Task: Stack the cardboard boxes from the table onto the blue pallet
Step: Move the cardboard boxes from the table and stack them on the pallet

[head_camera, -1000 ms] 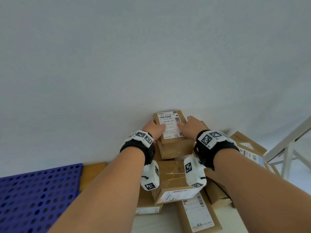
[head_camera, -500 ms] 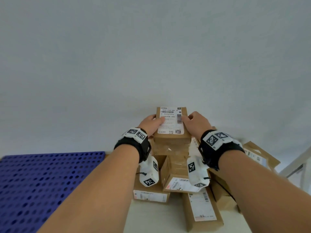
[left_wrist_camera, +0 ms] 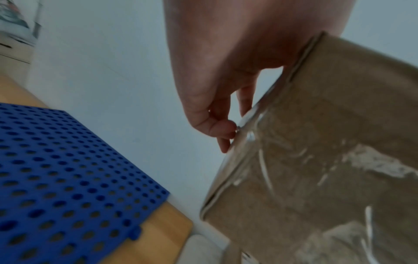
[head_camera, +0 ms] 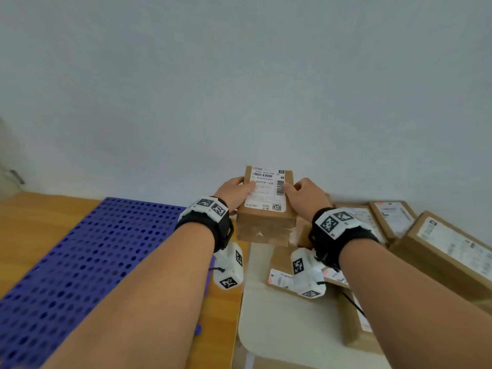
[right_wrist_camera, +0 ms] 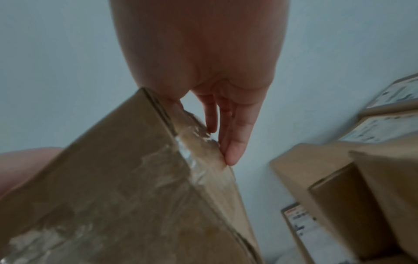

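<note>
A small cardboard box (head_camera: 266,219) with a white shipping label on top is held in the air between both hands, above the gap between the white table and the wooden surface. My left hand (head_camera: 234,191) grips its left side, thumb on the label. My right hand (head_camera: 303,194) grips its right side. In the left wrist view the fingers (left_wrist_camera: 222,128) curl at the taped edge of the box (left_wrist_camera: 328,160). In the right wrist view the fingers (right_wrist_camera: 233,142) lie along the box (right_wrist_camera: 124,196). The blue perforated pallet (head_camera: 80,262) lies at lower left on the wooden surface, with nothing on it.
Several more labelled cardboard boxes (head_camera: 442,249) lie on the white table (head_camera: 279,328) at right, some under my right wrist. The wooden surface (head_camera: 34,222) borders the pallet on the left. A plain pale wall (head_camera: 239,89) rises directly behind.
Both hands have lifted the labelled box off the pile and carried it left, toward the pallet. The view has swung left, showing more of the pallet and the wooden surface.
</note>
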